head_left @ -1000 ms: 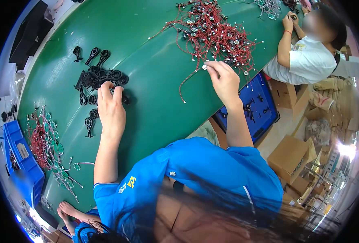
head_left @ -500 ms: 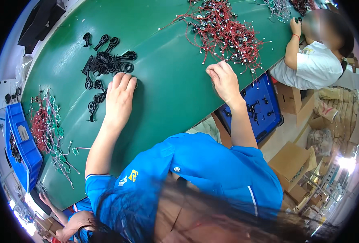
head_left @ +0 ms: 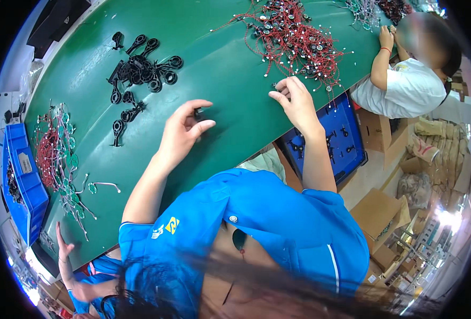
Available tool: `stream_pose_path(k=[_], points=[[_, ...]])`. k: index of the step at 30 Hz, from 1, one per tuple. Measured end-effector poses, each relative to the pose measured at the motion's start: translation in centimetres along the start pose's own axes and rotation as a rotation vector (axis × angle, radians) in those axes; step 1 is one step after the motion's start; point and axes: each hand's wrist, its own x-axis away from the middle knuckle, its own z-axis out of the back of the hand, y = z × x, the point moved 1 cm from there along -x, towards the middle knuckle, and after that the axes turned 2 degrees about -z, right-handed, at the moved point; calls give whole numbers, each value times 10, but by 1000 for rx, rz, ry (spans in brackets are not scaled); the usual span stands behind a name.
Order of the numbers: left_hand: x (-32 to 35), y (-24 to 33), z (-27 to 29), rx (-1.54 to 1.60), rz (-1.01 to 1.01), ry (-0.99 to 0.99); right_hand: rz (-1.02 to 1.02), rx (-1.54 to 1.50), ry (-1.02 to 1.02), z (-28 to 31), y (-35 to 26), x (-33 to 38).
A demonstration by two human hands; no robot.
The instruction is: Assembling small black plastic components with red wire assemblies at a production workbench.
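Note:
Over the middle of the green table (head_left: 235,138), my left hand (head_left: 179,133) curls around a black plastic part (head_left: 198,111). Fingers cover most of that part, and the thumb stands a little away from the fingertips. Farther right, my right hand (head_left: 296,103) is closed in a pinch near the red wires. A tiny dark bit shows at its fingertips, too small to name. Left of my left hand lies a loose pile of black plastic parts (head_left: 137,72), each with a ring-shaped end. A heap of red twisted wires with small round pieces (head_left: 299,42) lies beyond my right hand.
Green and red wired pieces (head_left: 62,159) lie at the left beside a blue bin (head_left: 28,186). A blue tray (head_left: 344,141) with black parts sits below the table edge at right. One co-worker (head_left: 411,85) works at far right, another's hand (head_left: 63,247) shows at lower left.
My left hand has moved right and nearer, away from the pile, with a black plastic part in it. My right hand has barely moved. The lower-left co-worker's hand has risen.

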Motion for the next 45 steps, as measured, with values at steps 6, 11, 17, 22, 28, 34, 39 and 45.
stream_pose_path(k=[6,11,17,22,28,34,39,45], points=[[10,-31,-6,506,46,-107,9,20,256,-19,5,-5],[19,-46,-7,559,69,-22,-55,380,242,-17,-8,-9],[21,-46,-9,720,27,75,-58,-21,-37,-32,-54,3],[21,-53,-9,776,24,71,88,-420,-174,-69,-101,30],[27,-50,-10,875,137,102,591,-24,15,-90,-113,33],[27,-53,-11,826,87,173,502,-93,-42,-90,-110,36],[27,-53,-13,766,58,203,417,-106,-95,-85,-109,39],[28,-52,-17,638,7,232,453,-31,-53,-80,-115,41]])
